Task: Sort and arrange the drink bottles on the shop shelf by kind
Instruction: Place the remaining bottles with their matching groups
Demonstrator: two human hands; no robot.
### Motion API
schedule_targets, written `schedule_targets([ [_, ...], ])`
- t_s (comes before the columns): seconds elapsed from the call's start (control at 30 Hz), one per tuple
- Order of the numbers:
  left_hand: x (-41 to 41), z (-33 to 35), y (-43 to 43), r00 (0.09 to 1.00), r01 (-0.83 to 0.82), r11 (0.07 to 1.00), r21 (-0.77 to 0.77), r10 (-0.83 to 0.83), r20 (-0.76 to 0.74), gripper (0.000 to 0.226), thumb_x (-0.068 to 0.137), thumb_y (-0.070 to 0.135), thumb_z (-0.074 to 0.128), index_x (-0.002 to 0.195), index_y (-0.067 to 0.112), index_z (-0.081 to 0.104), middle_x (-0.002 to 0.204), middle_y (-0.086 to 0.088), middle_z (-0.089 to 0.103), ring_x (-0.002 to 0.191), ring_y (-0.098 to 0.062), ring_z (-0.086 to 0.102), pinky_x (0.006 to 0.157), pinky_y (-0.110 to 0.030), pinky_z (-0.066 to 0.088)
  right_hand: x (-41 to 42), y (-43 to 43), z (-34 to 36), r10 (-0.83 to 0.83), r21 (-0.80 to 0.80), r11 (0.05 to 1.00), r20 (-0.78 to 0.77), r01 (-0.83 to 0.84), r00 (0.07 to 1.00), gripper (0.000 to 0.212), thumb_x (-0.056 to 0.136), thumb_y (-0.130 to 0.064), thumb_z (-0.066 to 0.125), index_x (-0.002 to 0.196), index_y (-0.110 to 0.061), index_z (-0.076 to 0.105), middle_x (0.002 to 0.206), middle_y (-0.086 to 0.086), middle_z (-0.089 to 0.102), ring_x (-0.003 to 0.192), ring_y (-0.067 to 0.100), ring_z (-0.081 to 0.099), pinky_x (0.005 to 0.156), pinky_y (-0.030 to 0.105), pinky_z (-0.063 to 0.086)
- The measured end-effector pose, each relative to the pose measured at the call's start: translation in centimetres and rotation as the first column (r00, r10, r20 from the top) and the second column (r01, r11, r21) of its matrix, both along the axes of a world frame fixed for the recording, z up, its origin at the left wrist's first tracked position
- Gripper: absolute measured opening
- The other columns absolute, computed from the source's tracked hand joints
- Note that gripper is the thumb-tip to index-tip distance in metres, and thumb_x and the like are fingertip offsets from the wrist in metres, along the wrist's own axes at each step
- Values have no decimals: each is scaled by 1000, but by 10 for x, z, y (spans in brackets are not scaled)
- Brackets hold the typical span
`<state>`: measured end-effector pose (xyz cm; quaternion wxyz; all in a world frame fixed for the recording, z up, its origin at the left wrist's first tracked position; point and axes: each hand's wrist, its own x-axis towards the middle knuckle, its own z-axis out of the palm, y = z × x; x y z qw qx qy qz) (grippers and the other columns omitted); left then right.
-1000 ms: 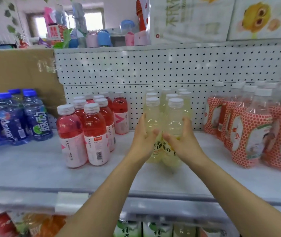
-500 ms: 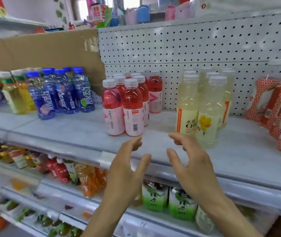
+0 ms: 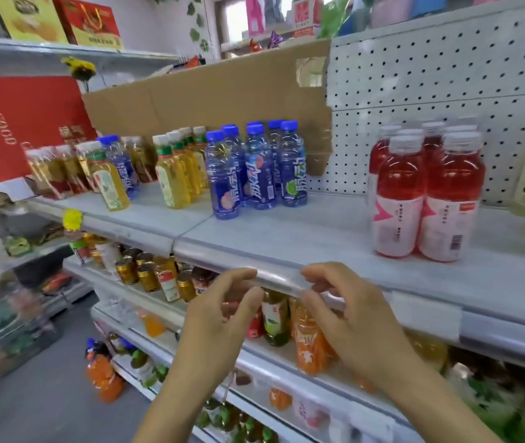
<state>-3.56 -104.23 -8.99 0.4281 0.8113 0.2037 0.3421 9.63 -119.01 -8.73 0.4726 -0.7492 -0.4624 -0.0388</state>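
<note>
Both my left hand [image 3: 219, 318] and right hand [image 3: 347, 318] hover empty, fingers loosely curled, at the grey shelf edge [image 3: 274, 276], probably between grabs; blue-capped blue plastic bottles [image 3: 254, 167] look next.

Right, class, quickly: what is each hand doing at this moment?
Left hand: open, fingers curled, holding nothing.
Right hand: open, fingers curled, holding nothing.

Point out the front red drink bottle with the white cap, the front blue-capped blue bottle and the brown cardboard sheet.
Red drink bottle with white cap [image 3: 399, 199]: head view, red body.
Blue-capped blue bottle [image 3: 224, 183]: head view, label.
Brown cardboard sheet [image 3: 210, 100]: head view, flat face.
</note>
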Motion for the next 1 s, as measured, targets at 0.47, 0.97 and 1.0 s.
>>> schedule_targets([
  [0.47,-83,18,234,999,-40,988,147,37,28,18,94,34,63,111,40,64,97,32,66,95,6,63,80,-10,48,-70,231,17,27,44,999,-8,-27,1000,21,92,-26,63,106,-41,60,100,-25,61,98,-3,58,87,32,51],
  [0.97,-47,37,488,996,-87,994,66,87,8,35,94,35,64,125,43,52,119,26,58,102,11,57,73,-13,51,6,470,45,23,212,977,-195,19,981,24,90,-23,69,105,-39,59,106,-19,62,93,-7,60,63,10,50],
  [1.0,-41,38,508,996,-89,995,52,89,5,39,93,35,66,126,46,48,123,29,54,105,12,56,73,-13,50,12,485,46,-10,227,972,-217,60,976,31,90,-24,70,113,-38,55,110,-19,59,97,-3,59,66,13,49],
])
